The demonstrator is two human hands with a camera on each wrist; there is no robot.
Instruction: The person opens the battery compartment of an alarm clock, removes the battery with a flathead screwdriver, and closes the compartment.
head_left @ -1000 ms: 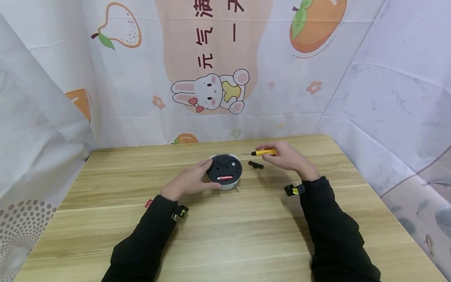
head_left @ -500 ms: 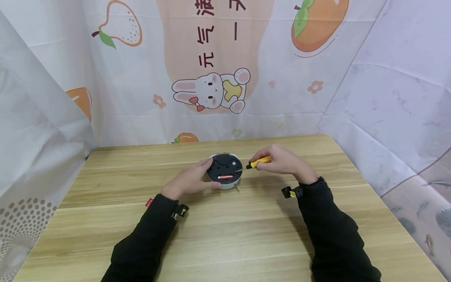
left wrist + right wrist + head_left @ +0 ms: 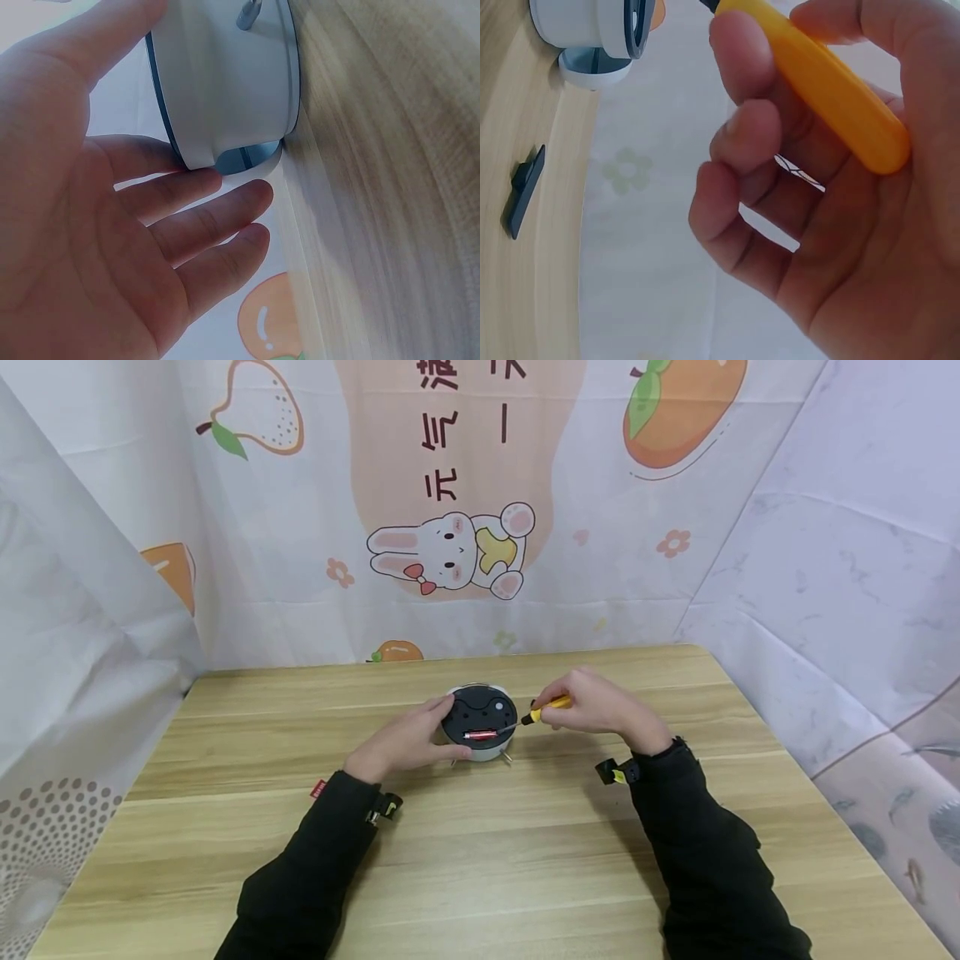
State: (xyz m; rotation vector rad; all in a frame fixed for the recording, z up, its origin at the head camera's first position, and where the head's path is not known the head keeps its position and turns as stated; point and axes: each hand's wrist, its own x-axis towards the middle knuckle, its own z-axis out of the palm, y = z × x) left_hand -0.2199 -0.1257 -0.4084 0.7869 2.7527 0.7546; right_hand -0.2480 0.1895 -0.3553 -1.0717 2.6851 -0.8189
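A: Where do you have the clock?

B: I have the clock (image 3: 480,717) lying face down on the wooden table (image 3: 480,860), near its far edge, black back upward. 2 short metal legs (image 3: 507,758) point toward me.

A: Anything in that back?

B: 1 red battery (image 3: 480,735), lying in its slot on the near half.

A: And the left hand?

B: I see the left hand (image 3: 408,739) gripping the clock from its left side, thumb on the near side, index finger at the far side. In my left wrist view, the last 2 fingers reach out loosely, apart from the casing.

A: The right?

B: The right hand (image 3: 592,702) pinches the yellow handle of a screwdriver (image 3: 557,702). Its shaft slants down to the battery's right end; I can't tell whether the tip touches.

A: What's around them?

B: My right wrist view shows 1 small black piece (image 3: 526,191) on the table, apart from the clock. Farther out, I get 2 black sleeves (image 3: 300,860), and a white cloth (image 3: 285,543) behind the table, printed with fruit and 1 rabbit (image 3: 453,552) lying sideways.
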